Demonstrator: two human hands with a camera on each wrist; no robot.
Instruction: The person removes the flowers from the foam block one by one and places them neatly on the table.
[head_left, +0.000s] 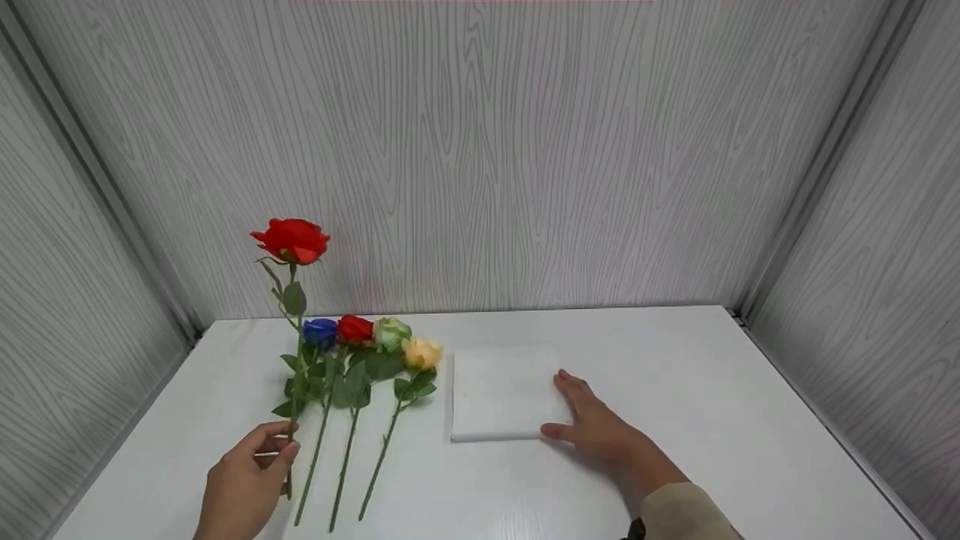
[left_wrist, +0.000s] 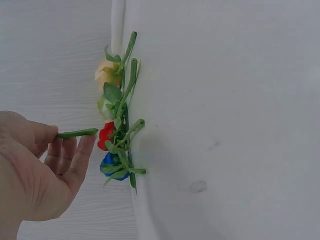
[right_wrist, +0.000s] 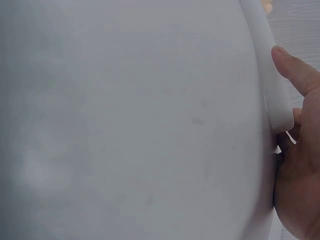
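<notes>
Between thumb and fingers, my left hand (head_left: pixel 244 480) pinches the green stem of a red rose (head_left: pixel 291 240) near its lower end. The rose stands upright above the table, bloom at the top; the left wrist view shows only its stem end (left_wrist: pixel 77 133). To the right of it lie a blue rose (head_left: pixel 320 332), a second red rose (head_left: pixel 355 330), a pale green rose (head_left: pixel 391 334) and a yellow rose (head_left: pixel 421 352), stems toward me. My right hand (head_left: pixel 596 431) rests at the right edge of a flat white square slab (head_left: pixel 506 397), fingers extended, thumb at its near corner.
Everything lies on a white table (head_left: pixel 712 420). Grey wood-grain panels (head_left: pixel 480 150) enclose it at the back and on both sides. The slab sits right of the flowers, a little apart from the yellow rose.
</notes>
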